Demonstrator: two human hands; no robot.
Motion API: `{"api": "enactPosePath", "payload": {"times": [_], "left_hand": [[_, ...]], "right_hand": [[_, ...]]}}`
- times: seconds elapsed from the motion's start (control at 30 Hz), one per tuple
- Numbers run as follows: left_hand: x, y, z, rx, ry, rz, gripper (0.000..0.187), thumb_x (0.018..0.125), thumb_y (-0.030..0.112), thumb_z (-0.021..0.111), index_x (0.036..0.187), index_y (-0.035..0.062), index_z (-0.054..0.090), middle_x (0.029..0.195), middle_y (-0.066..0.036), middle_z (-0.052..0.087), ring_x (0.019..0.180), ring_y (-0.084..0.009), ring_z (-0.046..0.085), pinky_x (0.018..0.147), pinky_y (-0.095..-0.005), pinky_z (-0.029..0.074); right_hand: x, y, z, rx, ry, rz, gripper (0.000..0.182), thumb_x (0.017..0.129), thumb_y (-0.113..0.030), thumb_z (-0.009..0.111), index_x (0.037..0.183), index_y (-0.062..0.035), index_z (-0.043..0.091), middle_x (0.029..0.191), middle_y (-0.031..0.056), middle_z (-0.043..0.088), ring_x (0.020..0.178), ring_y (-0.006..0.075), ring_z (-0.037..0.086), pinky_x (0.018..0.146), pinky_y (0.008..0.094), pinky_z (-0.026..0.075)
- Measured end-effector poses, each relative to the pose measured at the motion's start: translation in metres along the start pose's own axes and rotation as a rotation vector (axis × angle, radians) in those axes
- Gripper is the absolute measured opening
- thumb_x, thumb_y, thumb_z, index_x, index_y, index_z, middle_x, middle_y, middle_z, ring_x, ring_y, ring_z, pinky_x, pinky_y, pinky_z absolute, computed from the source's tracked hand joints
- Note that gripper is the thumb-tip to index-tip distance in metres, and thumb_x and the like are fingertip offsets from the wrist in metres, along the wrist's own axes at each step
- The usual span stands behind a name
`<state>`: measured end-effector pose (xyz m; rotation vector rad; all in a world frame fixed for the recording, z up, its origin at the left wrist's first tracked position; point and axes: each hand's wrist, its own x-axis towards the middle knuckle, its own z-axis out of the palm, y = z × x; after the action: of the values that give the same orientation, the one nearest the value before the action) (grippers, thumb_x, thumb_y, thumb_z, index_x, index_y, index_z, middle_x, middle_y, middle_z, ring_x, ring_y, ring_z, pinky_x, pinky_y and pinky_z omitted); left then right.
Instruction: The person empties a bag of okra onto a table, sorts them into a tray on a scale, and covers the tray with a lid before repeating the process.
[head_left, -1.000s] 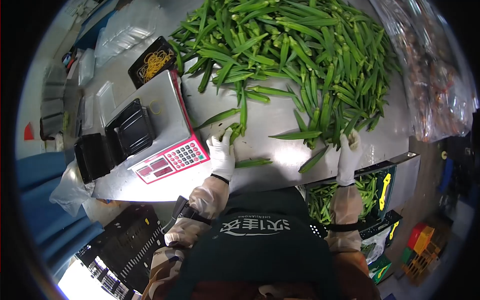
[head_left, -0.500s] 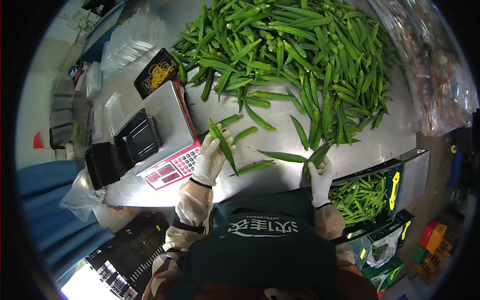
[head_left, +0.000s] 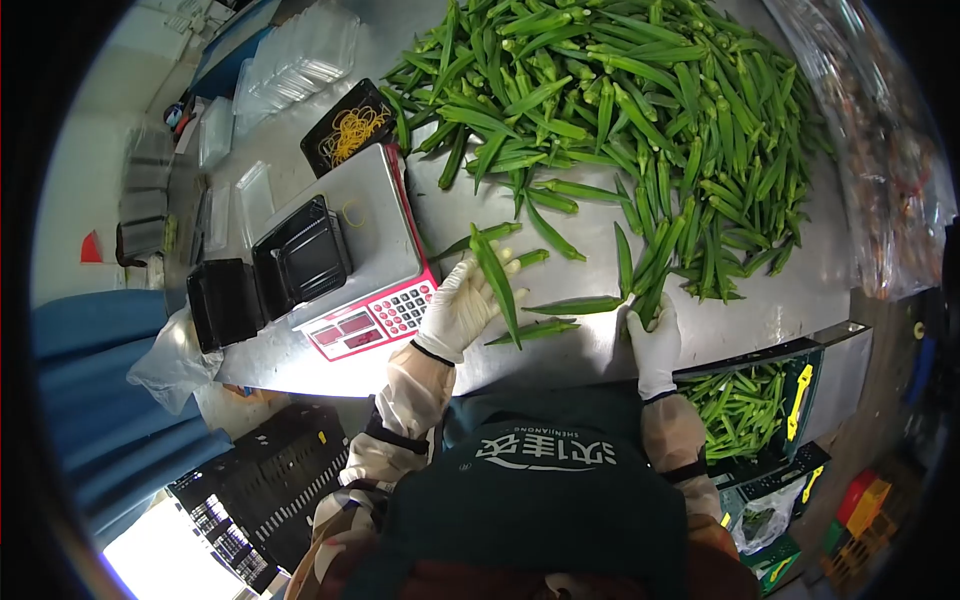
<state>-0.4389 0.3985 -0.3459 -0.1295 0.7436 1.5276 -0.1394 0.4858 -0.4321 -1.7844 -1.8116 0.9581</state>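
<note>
Both hands wear white gloves. My left hand (head_left: 462, 308), beside the scale's keypad, is closed on a long green okra pod (head_left: 496, 287) lying across its fingers. My right hand (head_left: 655, 348), at the near edge of the metal table (head_left: 590, 352), pinches okra (head_left: 650, 300) at the lower end of the pile; how many pods it grips is hidden. Between the hands lie loose okra pods, one pod (head_left: 572, 306) pointing toward the right hand. The large okra heap (head_left: 640, 110) covers the far side of the table.
A scale (head_left: 375, 225) with a red-edged keypad stands left, bearing an open black tray (head_left: 303, 258). Behind it sit a black tray of yellow rubber bands (head_left: 355, 132) and stacked clear lids (head_left: 300, 55). A crate of okra (head_left: 745, 405) is below right; plastic-wrapped goods (head_left: 890, 150) stand right.
The whole view has shifted to the right. My left hand has turned slightly and moved right with its okra pod. My right hand stays at the near end of the pile, still gripping okra.
</note>
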Motion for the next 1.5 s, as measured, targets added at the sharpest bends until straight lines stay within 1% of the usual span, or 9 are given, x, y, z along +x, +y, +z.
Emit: {"api": "enactPosePath", "payload": {"times": [0.07,0.2,0.43,0.5,0.67,0.9,1.13,1.37,1.5], "left_hand": [[0.0,0.004,0.005,0.068,0.08,0.055,0.044,0.094,0.009,0.061,0.135,0.0012,0.047,0.115,-0.014,0.061,0.101,-0.0229,0.063,0.089,-0.0403,0.053],[0.002,0.012,0.01,0.591,0.354,0.27,0.031,0.091,0.001,0.06,0.121,-0.0025,0.054,0.08,-0.001,0.055,0.062,-0.0071,0.05,0.051,-0.0206,0.04],[0.045,-0.043,-0.019,1.988,0.243,0.913,0.042,0.076,0.008,0.068,0.116,0.0104,0.058,0.098,-0.014,0.062,0.093,-0.0295,0.061,0.066,-0.0374,0.054],[0.055,-0.06,-0.02,2.437,0.306,0.527,0.049,0.074,0.01,0.068,0.121,0.0121,0.056,0.103,-0.015,0.058,0.103,-0.0332,0.056,0.071,-0.0436,0.054],[0.041,-0.022,0.023,2.149,0.307,0.512,0.044,0.073,0.019,0.07,0.114,0.0074,0.06,0.104,-0.018,0.057,0.097,-0.0378,0.055,0.082,-0.0477,0.049],[0.084,0.01,-0.012,2.637,0.578,0.476,0.031,0.075,0.012,0.064,0.104,0.0092,0.055,0.09,-0.012,0.063,0.09,-0.0312,0.06,0.07,-0.0448,0.049],[0.08,-0.005,0.018,2.661,0.557,0.423,0.022,0.083,0.005,0.055,0.105,0.007,0.054,0.09,-0.011,0.061,0.083,-0.0278,0.063,0.067,-0.0391,0.055],[0.11,-0.037,0.035,2.493,-0.237,1.221,0.024,0.081,0.008,0.057,0.104,0.0102,0.06,0.101,-0.011,0.06,0.093,-0.029,0.06,0.079,-0.0377,0.053],[0.118,-0.044,0.013,2.672,-0.262,0.958,0.019,0.081,0.009,0.056,0.099,0.0112,0.058,0.094,-0.01,0.059,0.086,-0.0262,0.061,0.077,-0.037,0.052]], "right_hand": [[0.001,-0.01,-0.005,-0.065,-0.011,0.027,0.05,0.081,-0.016,0.071,0.126,-0.0029,0.054,0.098,0.0083,0.066,0.083,0.0197,0.062,0.074,0.0325,0.051],[-0.002,-0.004,-0.038,0.111,-0.22,0.303,0.042,0.081,-0.023,0.07,0.118,-0.0048,0.06,0.103,0.0168,0.068,0.095,0.0312,0.066,0.083,0.0372,0.051],[-0.015,-0.06,-0.031,0.032,-0.186,-0.257,0.026,0.074,-0.007,0.068,0.098,-0.0004,0.061,0.107,0.0154,0.063,0.095,0.0296,0.062,0.082,0.0355,0.05],[0.001,-0.08,-0.008,-0.156,-0.187,-0.633,0.03,0.069,-0.009,0.07,0.097,-0.0021,0.061,0.11,0.0147,0.06,0.103,0.035,0.057,0.09,0.0424,0.046],[0.014,-0.07,-0.002,-0.451,-0.634,-0.492,0.039,0.071,-0.009,0.068,0.108,-0.0037,0.056,0.111,0.0175,0.059,0.106,0.0362,0.057,0.092,0.0398,0.046],[0.047,-0.036,-0.049,0.259,-0.156,0.069,0.047,0.079,-0.006,0.064,0.124,-0.0011,0.053,0.106,0.0185,0.064,0.094,0.0297,0.064,0.084,0.0349,0.05],[0.106,-0.039,-0.015,-0.284,0.101,0.059,0.06,0.073,-0.023,0.079,0.125,-0.0086,0.055,0.103,0.0171,0.069,0.096,0.036,0.066,0.085,0.0424,0.052],[0.122,-0.006,-0.041,0.368,-0.143,0.038,0.05,0.074,-0.01,0.074,0.12,-0.0009,0.058,0.101,0.0149,0.071,0.09,0.0257,0.069,0.081,0.0342,0.053],[0.1,-0.017,-0.062,-0.001,-0.069,0.065,0.051,0.074,-0.006,0.07,0.122,0.0021,0.057,0.104,0.0153,0.071,0.091,0.0228,0.069,0.082,0.0316,0.053]]}}
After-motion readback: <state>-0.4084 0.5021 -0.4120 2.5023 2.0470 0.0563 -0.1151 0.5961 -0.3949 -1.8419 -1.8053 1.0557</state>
